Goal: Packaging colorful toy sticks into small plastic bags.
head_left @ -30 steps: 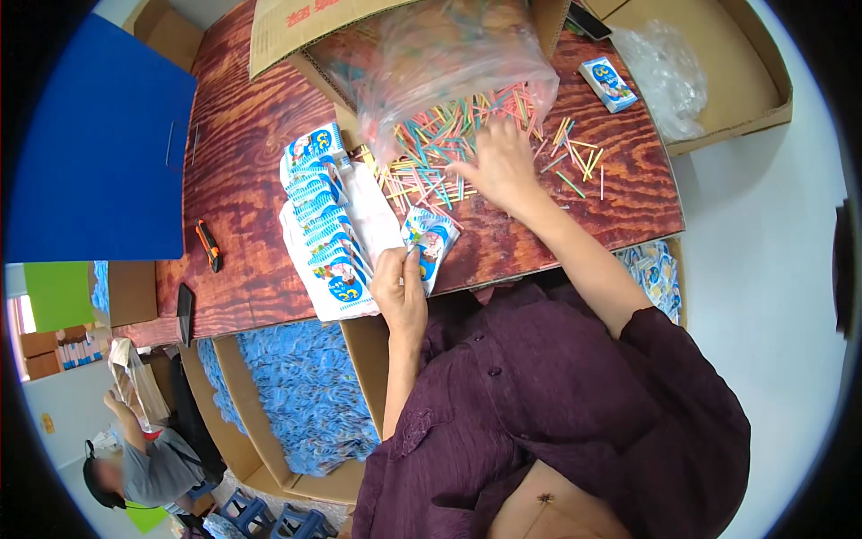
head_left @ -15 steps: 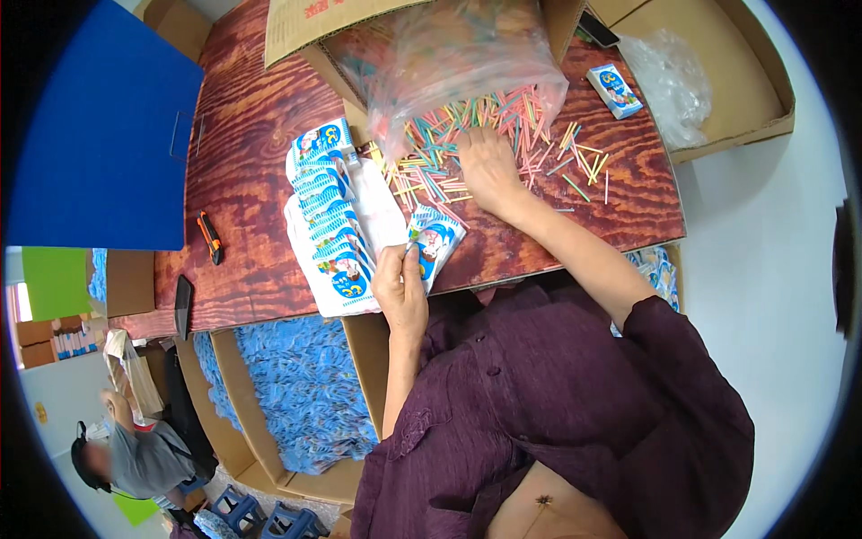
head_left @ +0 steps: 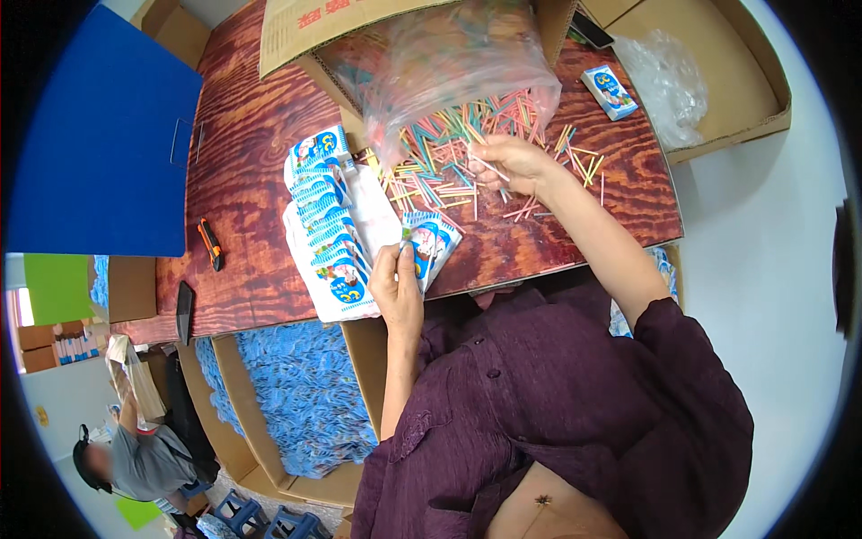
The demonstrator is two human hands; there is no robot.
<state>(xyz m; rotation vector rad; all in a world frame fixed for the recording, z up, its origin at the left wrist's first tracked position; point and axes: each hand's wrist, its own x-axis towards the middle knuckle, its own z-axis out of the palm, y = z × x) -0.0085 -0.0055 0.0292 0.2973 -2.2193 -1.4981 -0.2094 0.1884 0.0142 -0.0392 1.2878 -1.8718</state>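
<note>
My left hand point(head_left: 398, 286) is closed on a couple of small blue-and-white printed packets point(head_left: 429, 241), fanned out near the table's front edge. Just above the table, my right hand point(head_left: 519, 165) pinches a few thin coloured sticks point(head_left: 488, 167), pale pink and yellow; how many is hard to make out. Behind and beside it lies a loose pile of pink, yellow, green and blue sticks point(head_left: 431, 148), spilling from a clear plastic bag point(head_left: 449, 67) in a tipped cardboard box point(head_left: 310, 31). Left of my left hand, overlapping packets point(head_left: 325, 211) form a row on a white sheet point(head_left: 370, 198).
An orange-and-black cutter point(head_left: 210, 243) and a dark phone-like object point(head_left: 184, 312) lie at left. A small printed box point(head_left: 610, 92) sits right, near an open carton point(head_left: 750, 99) holding clear plastic. Below the table, a carton holds blue packets point(head_left: 305, 395). Another person point(head_left: 148, 463) is at lower left.
My right hand has lifted out of the stick pile and drawn slightly right, with sticks now between its fingers. My left hand stays nearly in place; its packets are fanned a little differently.
</note>
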